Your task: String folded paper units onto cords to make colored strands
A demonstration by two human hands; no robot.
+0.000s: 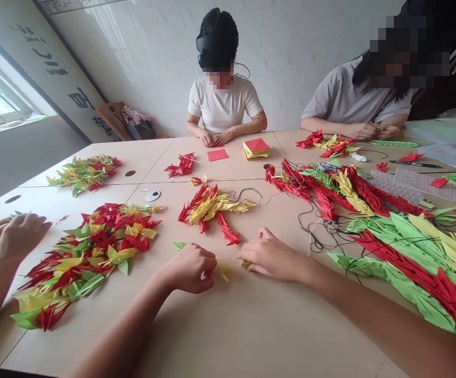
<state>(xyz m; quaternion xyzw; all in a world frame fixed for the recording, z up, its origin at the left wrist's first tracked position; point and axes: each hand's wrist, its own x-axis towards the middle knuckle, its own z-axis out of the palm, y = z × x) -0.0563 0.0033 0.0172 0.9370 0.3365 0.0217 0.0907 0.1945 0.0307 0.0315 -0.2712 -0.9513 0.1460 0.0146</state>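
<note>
Working small bits of folded paper like this is mostly a fingertip game imo; the left hand (194, 268) is curled with its thumb turned in, but I can't tell whether anything is pinched in it; the right hand (269, 257) has its fingers bent over a small yellow folded piece (245, 263) on the tabletop (275, 325), and I can't tell if that's gripped or just covered; the hands are apart, with a blurry bit of yellow paper (223, 271) in the gap between them, nearer the left. Doing it well, I'd say: touch lightly, hold by the thick folded part rather than the thin points, and let one hand steady while the other shapes, since paper this thin probably creases easily; I'd also watch the green folded piece (179, 245) just beyond the left hand, plus the red and yellow folded cluster (208, 210) farther out, so no knuckle catches them; the big mixed pile (105, 241) sits off to the left, so mind that forearm too.
</note>
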